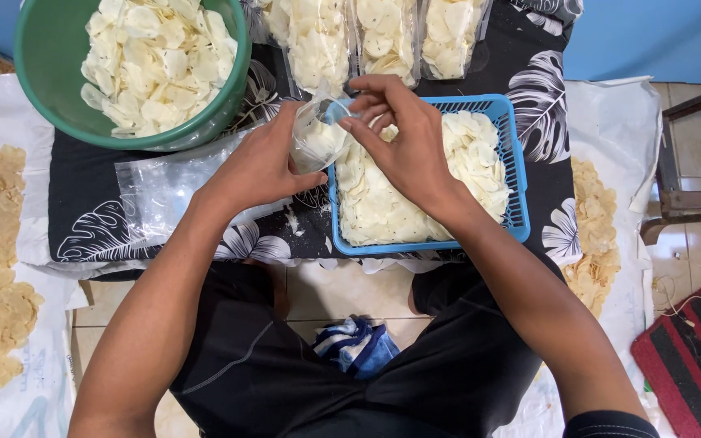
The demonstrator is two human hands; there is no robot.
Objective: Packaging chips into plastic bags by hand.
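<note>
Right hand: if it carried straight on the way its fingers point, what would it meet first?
The right hand points left toward the small clear plastic bag held by the left hand; it would meet the bag's mouth first, and looks already at it.

the one camera is sitting on my head and looking almost straight down from close above, taking in my forearms, my lap and the dark leaf-print cloth [83, 195] in front of me, with the blue wall [659, 36] just showing along the top edge.
</note>
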